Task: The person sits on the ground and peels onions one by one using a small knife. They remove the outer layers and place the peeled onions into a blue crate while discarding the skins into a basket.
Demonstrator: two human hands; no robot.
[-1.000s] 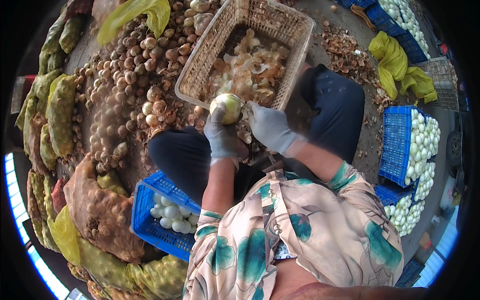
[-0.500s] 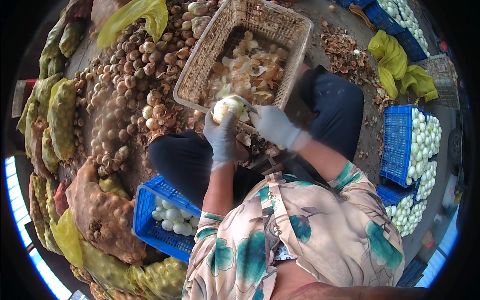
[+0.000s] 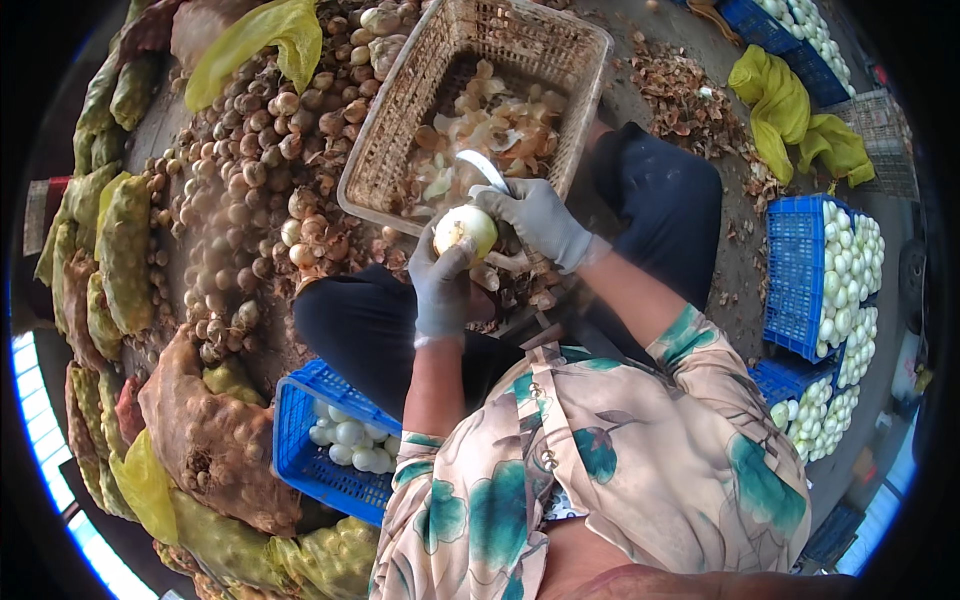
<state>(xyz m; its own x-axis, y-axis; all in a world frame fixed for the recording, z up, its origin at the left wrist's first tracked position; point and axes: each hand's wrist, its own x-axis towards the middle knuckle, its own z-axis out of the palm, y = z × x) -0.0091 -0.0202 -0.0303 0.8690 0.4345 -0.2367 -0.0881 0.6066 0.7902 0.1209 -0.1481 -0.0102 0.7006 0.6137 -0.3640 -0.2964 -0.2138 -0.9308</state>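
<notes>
A pale, mostly peeled onion (image 3: pixel 466 232) with a brownish spot sits in my left hand (image 3: pixel 440 285), which wears a grey-white glove and closes round it from below. My right hand (image 3: pixel 545 222), gloved the same way, grips a knife (image 3: pixel 483 168) with a curved, light-coloured blade that points up and left, just above the onion. The handle is hidden in my fingers. Right beyond both hands stands a dirty beige plastic crate (image 3: pixel 385 135), with loose onion skins (image 3: pixel 505 125) lying inside.
Unpeeled onions (image 3: pixel 255 135) cover the floor to the left, backed by full mesh sacks (image 3: pixel 125 250). A blue crate (image 3: pixel 300 430) of peeled onions stands by my left thigh. More blue crates (image 3: pixel 795 280) are stacked at right, near a yellow mesh bag (image 3: pixel 775 100) and scattered skins (image 3: pixel 680 95).
My right hand has lifted the knife off the onion, and its blade now stands up clear of it. The onion sits slightly lower and shows a smoother, turned side.
</notes>
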